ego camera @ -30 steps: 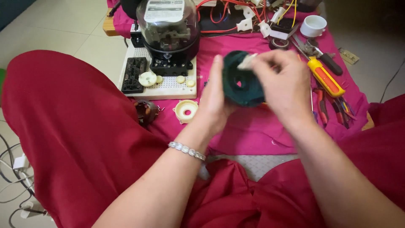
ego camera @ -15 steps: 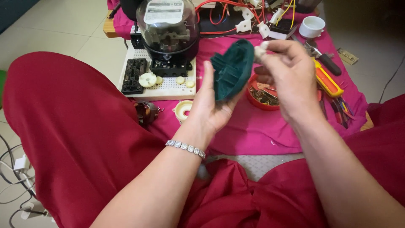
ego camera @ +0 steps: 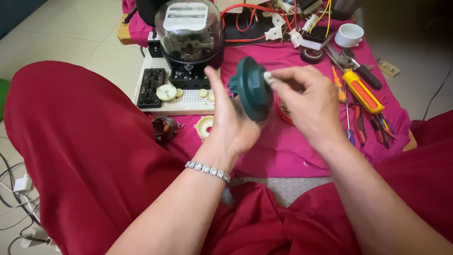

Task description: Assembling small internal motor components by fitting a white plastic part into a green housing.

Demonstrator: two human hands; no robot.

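2 hands (ego camera: 231, 127) (ego camera: 306, 106) with fingers gripping dark green round cover (ego camera: 254, 94), red bowl (ego camera: 283, 113) behind, contents hidden

A glass-domed electric meter (ego camera: 190, 30) stands at the far left on a white perforated board (ego camera: 188, 101), beside a black terminal block (ego camera: 151, 86). To the right lie a yellow-handled screwdriver (ego camera: 361, 89), pliers (ego camera: 347, 59) and a white cup (ego camera: 349, 34), all on a pink cloth (ego camera: 283, 151).

Matt dark green plastic disc (ego camera: 255, 89); clear glossy dome on meter (ego camera: 190, 29); pink woven cloth (ego camera: 283, 146); glossy yellow-handled screwdriver (ego camera: 362, 91); sparkling metal bracelet (ego camera: 207, 171).
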